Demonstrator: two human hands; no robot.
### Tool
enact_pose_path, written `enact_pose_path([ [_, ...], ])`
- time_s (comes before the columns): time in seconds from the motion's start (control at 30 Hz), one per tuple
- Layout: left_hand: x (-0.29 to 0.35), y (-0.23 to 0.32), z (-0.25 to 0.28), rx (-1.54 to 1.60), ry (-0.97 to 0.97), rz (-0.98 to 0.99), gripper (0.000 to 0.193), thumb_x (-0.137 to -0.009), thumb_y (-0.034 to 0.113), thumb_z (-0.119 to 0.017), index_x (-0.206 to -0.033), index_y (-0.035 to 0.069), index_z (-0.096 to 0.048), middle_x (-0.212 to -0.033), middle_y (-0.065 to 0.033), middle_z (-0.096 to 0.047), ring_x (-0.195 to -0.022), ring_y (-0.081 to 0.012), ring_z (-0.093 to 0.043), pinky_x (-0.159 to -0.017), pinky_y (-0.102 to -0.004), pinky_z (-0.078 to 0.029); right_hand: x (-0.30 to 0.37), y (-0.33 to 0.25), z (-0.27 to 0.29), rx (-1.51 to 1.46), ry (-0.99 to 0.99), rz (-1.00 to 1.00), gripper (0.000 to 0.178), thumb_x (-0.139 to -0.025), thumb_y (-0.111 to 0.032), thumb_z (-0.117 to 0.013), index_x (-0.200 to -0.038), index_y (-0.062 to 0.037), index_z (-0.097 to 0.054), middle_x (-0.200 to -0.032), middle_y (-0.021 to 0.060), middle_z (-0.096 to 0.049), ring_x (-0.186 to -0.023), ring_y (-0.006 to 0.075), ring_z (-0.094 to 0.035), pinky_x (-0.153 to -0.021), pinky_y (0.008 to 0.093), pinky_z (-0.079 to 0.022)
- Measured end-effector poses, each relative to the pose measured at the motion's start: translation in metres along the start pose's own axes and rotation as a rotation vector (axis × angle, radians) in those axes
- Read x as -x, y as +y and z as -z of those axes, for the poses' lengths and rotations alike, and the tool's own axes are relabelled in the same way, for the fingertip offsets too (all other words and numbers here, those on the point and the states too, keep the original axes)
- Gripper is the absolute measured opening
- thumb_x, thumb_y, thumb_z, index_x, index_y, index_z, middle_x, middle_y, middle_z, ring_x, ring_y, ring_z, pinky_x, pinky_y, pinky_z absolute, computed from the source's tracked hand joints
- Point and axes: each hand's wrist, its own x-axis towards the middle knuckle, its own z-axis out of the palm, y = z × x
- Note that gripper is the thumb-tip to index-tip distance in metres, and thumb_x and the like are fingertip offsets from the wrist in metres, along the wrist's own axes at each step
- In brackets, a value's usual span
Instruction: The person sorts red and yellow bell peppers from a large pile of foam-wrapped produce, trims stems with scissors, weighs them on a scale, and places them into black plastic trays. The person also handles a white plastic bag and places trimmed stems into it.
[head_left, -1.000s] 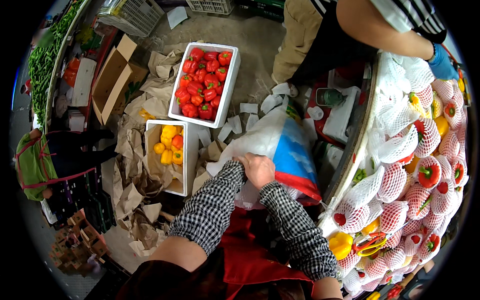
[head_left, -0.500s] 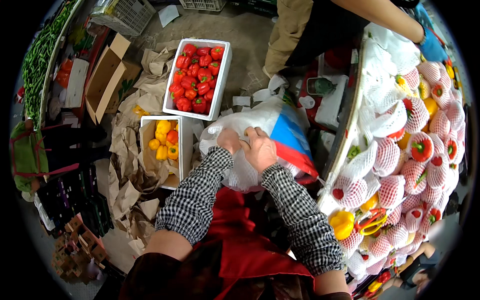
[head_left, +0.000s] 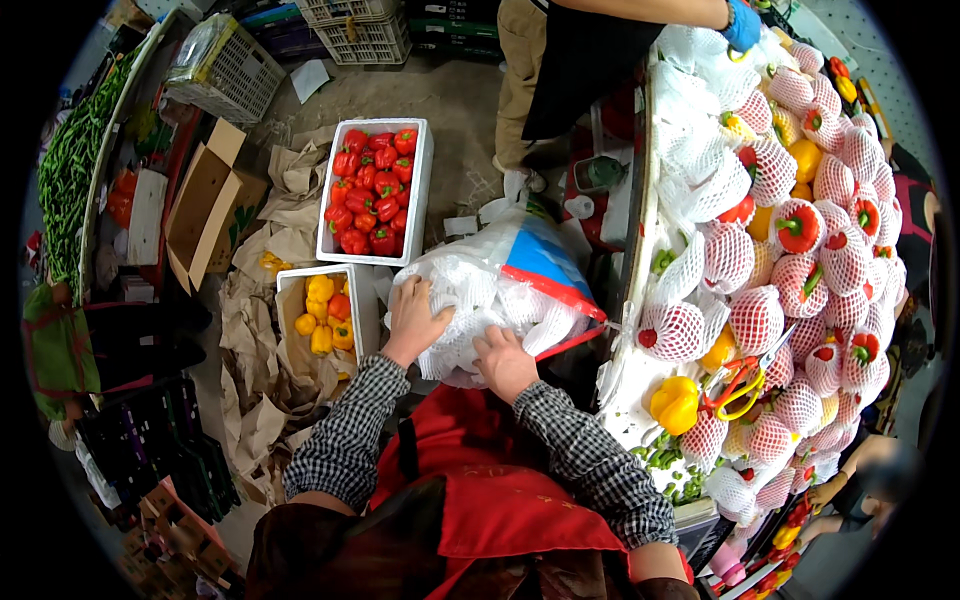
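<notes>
A large plastic bag (head_left: 535,255), clear with a blue and red printed part, lies before me, bulging with white foam net sleeves (head_left: 470,300). My left hand (head_left: 415,322) rests on the bag's left side, its fingers stretched out and apart and its thumb turned inward over the sleeves. At the near side of the bag my right hand (head_left: 505,363) touches the sleeves with bent, parted fingers; some fingertips are partly hidden. Neither hand visibly lifts anything.
Beyond the bag stands a white foam box of red bell peppers (head_left: 368,190); left, a foam box of yellow peppers (head_left: 322,312) beside brown paper (head_left: 265,370). Right, a table holds sleeved peppers (head_left: 760,310) and orange-handled scissors (head_left: 735,385). A person with a blue glove (head_left: 741,25) stands at the far side.
My hands, close together on the bag before, have moved apart, with the left to the left and the right nearer me. The bag is spread wider and more sleeves show. The view has shifted right.
</notes>
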Motion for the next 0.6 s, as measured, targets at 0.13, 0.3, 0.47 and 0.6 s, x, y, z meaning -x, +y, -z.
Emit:
enact_pose_path([
  [0.13, 0.030, 0.017, -0.011, 0.189, -0.110, -0.061, 0.104, -0.079, 0.047, -0.079, -0.153, -0.003, -0.026, -0.153, -0.0401, -0.020, -0.142, -0.0547, -0.026, -0.115, -0.0517, -0.032, -0.004, 0.006, -0.006, 0.019, -0.063, -0.082, 0.035, -0.083, -0.015, -0.070, -0.117, -0.0072, -0.064, -0.121, 0.0141, -0.055, -0.113, 0.0347, -0.055, -0.094, 0.0425, -0.050],
  [0.3, 0.043, 0.028, -0.052, 0.156, -0.202, 0.017, 0.113, -0.076, 0.053, -0.080, -0.156, 0.002, -0.020, -0.152, -0.0478, -0.005, -0.141, -0.0656, -0.013, -0.114, -0.0604, -0.029, 0.020, 0.010, 0.007, -0.155, 0.034, -0.189, 0.045, -0.082, -0.011, -0.069, -0.124, 0.0014, -0.057, -0.116, 0.0183, -0.059, -0.097, 0.0365, -0.064, -0.080, 0.0412, -0.056],
  [0.47, 0.049, 0.043, -0.094, -0.290, -0.156, 0.024, 0.098, -0.078, 0.049, -0.077, -0.152, 0.006, -0.029, -0.149, -0.0472, -0.012, -0.139, -0.0665, -0.016, -0.110, -0.0719, -0.025, 0.048, 0.000, 0.037, 0.143, -0.012, -0.123, 0.017, -0.084, -0.016, -0.065, -0.097, -0.0063, -0.062, -0.103, 0.0129, -0.061, -0.092, 0.0290, -0.064, -0.075, 0.0405, -0.054],
  [0.6, 0.037, 0.014, -0.184, -0.512, 0.078, 0.110, 0.085, -0.086, 0.035, -0.067, -0.153, 0.003, -0.025, -0.149, -0.0475, -0.013, -0.141, -0.0658, -0.009, -0.106, -0.0785, -0.019, 0.059, 0.018, -0.004, 0.300, 0.003, -0.105, 0.012, -0.086, -0.020, -0.059, -0.085, -0.0109, -0.067, -0.092, 0.0067, -0.063, -0.091, 0.0240, -0.063, -0.081, 0.0414, -0.046],
])
